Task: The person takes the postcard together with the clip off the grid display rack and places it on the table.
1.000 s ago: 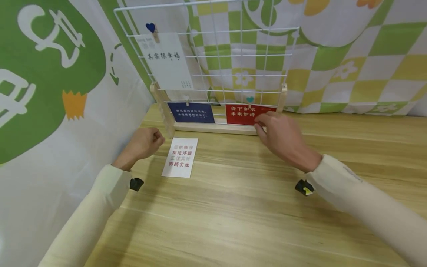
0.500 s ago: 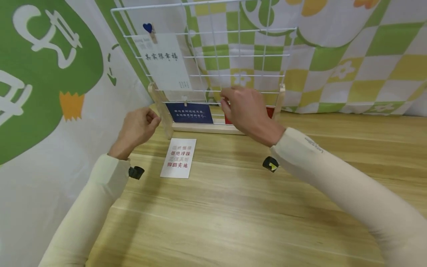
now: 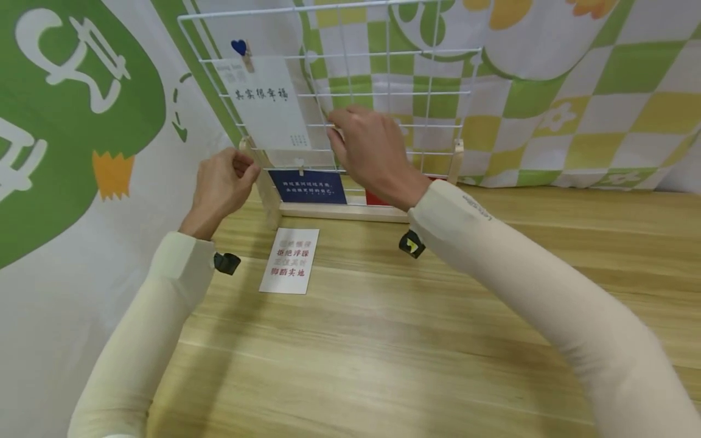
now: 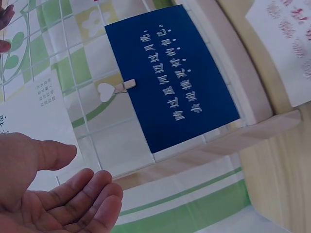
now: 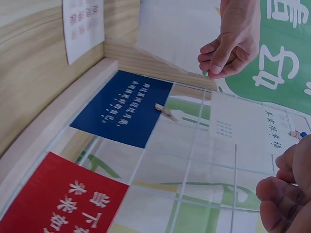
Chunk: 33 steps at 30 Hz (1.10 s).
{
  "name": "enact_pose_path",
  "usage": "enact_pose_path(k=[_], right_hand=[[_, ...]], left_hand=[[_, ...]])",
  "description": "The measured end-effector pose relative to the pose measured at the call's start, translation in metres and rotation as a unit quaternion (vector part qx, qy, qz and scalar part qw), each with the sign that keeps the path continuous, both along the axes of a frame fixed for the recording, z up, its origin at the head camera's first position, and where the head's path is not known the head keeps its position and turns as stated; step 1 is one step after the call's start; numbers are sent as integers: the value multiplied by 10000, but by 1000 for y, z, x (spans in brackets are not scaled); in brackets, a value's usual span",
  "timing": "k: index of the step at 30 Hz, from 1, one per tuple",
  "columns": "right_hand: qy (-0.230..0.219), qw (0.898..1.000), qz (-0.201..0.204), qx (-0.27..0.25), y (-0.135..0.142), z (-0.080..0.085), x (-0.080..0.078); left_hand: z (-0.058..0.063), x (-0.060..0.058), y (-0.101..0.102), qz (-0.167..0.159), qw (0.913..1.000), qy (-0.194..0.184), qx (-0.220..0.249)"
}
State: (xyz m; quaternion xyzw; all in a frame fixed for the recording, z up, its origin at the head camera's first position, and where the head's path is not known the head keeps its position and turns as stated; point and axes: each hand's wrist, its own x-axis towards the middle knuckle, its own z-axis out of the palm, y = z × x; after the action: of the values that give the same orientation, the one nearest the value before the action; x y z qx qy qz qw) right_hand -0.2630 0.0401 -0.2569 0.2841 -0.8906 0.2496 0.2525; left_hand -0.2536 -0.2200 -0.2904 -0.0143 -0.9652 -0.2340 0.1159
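Left hand [image 3: 219, 182] and right hand [image 3: 367, 143] are both higher than in the earlier frame, the right also farther left, away from the red card [image 5: 73, 194]. At the wire grid's [image 3: 306, 8] left edge, the left grip is loosely curled, thumb apart, holding nothing. Next, a large white sheet [image 3: 271, 118] hangs by a heart clip [image 3: 239, 47] near the upper left corner; beneath, a printed card [image 3: 290, 255] lies on the worktop [image 3: 383, 334] and a blue card [image 3: 309, 187] hangs at the grid's bottom edge. The right grip is narrow, holding nothing visible. Good handling probably means squeezing the clip squarely while steadying the sheet's edge.
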Motion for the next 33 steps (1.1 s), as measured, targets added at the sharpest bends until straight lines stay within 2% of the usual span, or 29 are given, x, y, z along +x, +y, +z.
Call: enact_pose_path(k=[5,12,26,33], right_hand=[[89,9999,-91,-79,-9,13,-7],[-65,9999,-150,-7,-19,28,-13],[34,9995,-290,70,-30,47,-19],[164,9996,-223,114,-33,49,-20]], left_hand=[[5,-8,2,115,9998,138,26],[10,-15,3,171,9997,161,85],[19,-23,7,224,9996,-8,142],[23,-25,7,269,9996,-30,128]])
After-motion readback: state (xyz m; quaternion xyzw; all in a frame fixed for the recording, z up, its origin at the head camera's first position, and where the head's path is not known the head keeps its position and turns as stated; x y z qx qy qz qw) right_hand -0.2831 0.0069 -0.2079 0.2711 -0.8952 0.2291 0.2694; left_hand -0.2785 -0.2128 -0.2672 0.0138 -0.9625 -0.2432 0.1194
